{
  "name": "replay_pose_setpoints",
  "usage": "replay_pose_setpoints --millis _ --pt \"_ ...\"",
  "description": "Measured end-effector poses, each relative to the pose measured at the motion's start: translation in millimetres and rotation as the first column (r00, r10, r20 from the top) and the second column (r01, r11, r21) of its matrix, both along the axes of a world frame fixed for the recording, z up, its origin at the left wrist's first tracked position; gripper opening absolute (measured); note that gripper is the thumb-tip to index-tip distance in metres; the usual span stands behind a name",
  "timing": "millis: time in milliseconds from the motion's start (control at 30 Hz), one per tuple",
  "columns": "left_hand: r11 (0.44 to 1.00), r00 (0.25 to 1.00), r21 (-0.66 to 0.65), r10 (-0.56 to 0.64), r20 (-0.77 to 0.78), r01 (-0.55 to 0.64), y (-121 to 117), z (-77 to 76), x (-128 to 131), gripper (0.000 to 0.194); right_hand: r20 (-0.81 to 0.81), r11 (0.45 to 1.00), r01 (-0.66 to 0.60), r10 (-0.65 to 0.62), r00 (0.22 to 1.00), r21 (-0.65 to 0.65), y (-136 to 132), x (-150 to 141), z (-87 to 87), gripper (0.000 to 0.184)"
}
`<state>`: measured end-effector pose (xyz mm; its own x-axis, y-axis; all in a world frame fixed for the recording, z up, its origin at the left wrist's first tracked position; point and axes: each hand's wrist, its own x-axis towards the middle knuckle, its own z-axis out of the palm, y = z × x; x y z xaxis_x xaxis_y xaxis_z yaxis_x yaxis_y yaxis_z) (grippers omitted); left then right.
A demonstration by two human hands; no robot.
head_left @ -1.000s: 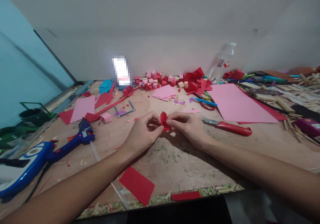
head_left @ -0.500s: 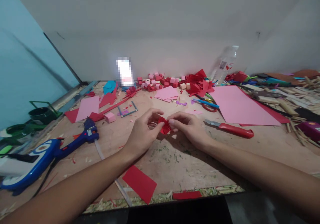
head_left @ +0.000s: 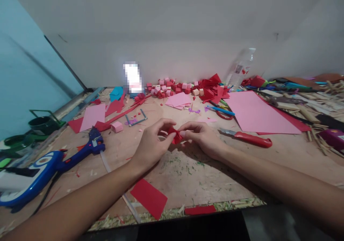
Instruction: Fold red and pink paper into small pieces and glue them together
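Between my two hands is a small folded piece of red paper (head_left: 176,136), raised just over the middle of the wooden board. My left hand (head_left: 157,140) pinches its left side with thumb and fingers. On the other side my right hand (head_left: 202,137) grips the paper's right edge, fingertips close to the left thumb. Fingers cover part of the folds, so the full shape is hidden. A red paper rectangle (head_left: 149,198) lies by my left forearm, near the board's front edge. Many small pink and red paper cubes (head_left: 168,87) are heaped against the wall.
At left lies a blue glue gun (head_left: 92,144) with its cord. A red-handled knife (head_left: 252,140) is right of my right hand, with pink sheets (head_left: 260,113) behind it. A plastic bottle (head_left: 240,69), a bright phone (head_left: 133,78) and wood sticks (head_left: 309,115) stand or lie farther back.
The fingers of my right hand have shifted slightly left over the red paper, which looks more pressed together. The whole view has moved a little.
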<state>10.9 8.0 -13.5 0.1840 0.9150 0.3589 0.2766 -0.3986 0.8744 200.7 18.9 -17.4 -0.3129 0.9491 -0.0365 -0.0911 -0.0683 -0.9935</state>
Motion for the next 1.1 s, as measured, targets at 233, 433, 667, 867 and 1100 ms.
replay_pose_setpoints --millis 233,433,667,867,1100 --pt "0.994 0.998 -0.091 -0.057 0.01 0.058 -3 4.9 2 0.008 0.031 1.0 0.02 -0.021 0.999 0.009 0 -1 0.5 0.021" --pt "1.0 1.0 -0.031 -0.002 0.001 0.002 1 6.7 -1 0.005 0.07 0.998 -0.004 -0.001 0.998 0.061 -1 -1 1.5 0.019" --pt "0.998 0.995 0.05 0.045 -0.085 -0.041 -1 8.2 -2 0.008 0.069 0.998 -0.057 0.055 0.996 0.027 -2 -1 2.4 0.023" --pt "0.962 0.956 0.263 0.141 -0.256 -0.071 -5 10.1 -3 0.014 0.153 0.99 -0.058 0.039 0.988 0.125 -6 -7 -2.7 0.034" --pt "0.967 0.947 0.255 0.082 -0.311 0.0 -10 7.7 1 0.014 0.305 0.972 -0.029 -0.045 0.951 0.235 -9 -14 -6.3 0.018"
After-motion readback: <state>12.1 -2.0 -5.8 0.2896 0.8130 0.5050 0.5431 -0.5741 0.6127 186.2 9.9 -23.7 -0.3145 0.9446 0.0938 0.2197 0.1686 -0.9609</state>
